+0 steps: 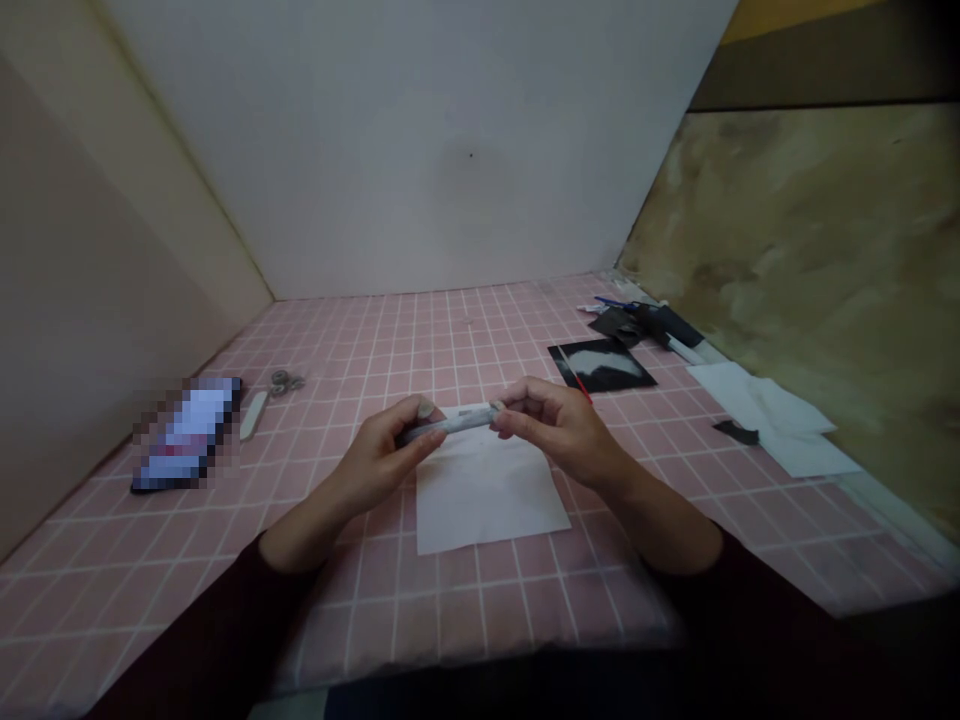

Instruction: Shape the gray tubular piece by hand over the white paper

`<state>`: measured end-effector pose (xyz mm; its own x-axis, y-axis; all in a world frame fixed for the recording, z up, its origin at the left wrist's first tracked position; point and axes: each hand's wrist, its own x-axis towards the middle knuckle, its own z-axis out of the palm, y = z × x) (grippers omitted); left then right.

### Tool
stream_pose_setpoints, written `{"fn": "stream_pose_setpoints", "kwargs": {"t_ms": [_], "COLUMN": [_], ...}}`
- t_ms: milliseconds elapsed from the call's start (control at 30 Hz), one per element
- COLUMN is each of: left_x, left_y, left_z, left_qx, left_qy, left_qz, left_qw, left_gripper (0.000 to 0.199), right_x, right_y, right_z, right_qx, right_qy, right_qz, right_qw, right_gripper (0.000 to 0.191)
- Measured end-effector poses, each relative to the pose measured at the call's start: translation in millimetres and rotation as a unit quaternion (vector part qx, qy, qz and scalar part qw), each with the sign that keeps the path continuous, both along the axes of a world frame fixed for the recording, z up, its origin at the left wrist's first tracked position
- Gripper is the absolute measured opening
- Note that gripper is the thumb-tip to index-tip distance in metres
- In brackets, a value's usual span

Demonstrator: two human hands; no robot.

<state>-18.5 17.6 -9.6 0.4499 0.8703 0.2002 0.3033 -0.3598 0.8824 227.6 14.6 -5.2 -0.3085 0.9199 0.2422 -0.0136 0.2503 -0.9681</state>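
Note:
Between both hands is a thin grey-white rod (pixel 466 420), perhaps a rolled paper tube, held level above a white sheet of paper (pixel 487 505). My left hand (pixel 390 445) is closed around its left end, thumb along the near side. At the other end, the fingertips of my right hand (pixel 551 420) pinch the tip. The rod's ends are partly hidden by the fingers. The paper lies flat on the pink checked tablecloth (pixel 360 590). Behind my right hand lies a black sheet (pixel 630 372) with a pale patch, and a thin red-ended stick (pixel 576 378) rests across it.
A pixelated phone (pixel 187 435) lies at the left, beside a white flat stick (pixel 254 415) and a small grey coil (pixel 283 382). To the right are white papers (pixel 780 420), a black scrap (pixel 736 433) and dark pieces (pixel 660 325). Walls border the table.

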Motion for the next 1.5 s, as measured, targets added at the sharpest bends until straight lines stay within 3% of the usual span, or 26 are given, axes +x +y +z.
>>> {"fn": "stream_pose_setpoints", "kwargs": {"t_ms": [100,300,533,833,933,1100,1300,1500], "left_x": [-0.4,1.0,0.0,0.9,1.0,0.4,0.7,4.1], "left_y": [0.0,-1.6,-2.3,-0.7,-1.1,-1.2,-3.2,-6.4], "left_z": [2.5,8.6,-0.1,4.1,5.9,3.0,-2.6,-2.2], "left_qx": [-0.004,-0.082,0.005,-0.018,-0.049,-0.049,0.019,0.047], "left_qy": [0.002,-0.024,0.000,-0.036,-0.057,-0.032,0.001,0.011], "left_qz": [0.005,-0.030,-0.002,-0.003,-0.021,-0.020,-0.001,-0.038], "left_qw": [1.000,0.996,1.000,0.999,0.997,0.998,1.000,0.998], "left_gripper": [0.021,0.026,0.021,0.020,0.021,0.021,0.020,0.015], "right_x": [-0.9,1.3,0.8,2.4,0.9,-1.4,-2.6,-10.9], "right_y": [-1.7,-7.6,-1.8,0.6,-2.0,-6.3,-3.7,-5.1], "right_z": [1.9,6.2,0.3,3.7,3.2,0.9,-3.2,-7.0], "right_qx": [0.006,0.130,0.038,-0.040,-0.025,0.106,0.010,0.026], "right_qy": [-0.001,-0.098,-0.023,0.050,0.043,-0.079,-0.024,-0.090], "right_qz": [0.012,-0.013,-0.029,0.018,0.034,-0.028,0.008,0.010], "right_qw": [1.000,0.987,0.999,0.998,0.998,0.991,1.000,0.996], "right_gripper": [0.025,0.015,0.021,0.027,0.025,0.019,0.026,0.022]}}
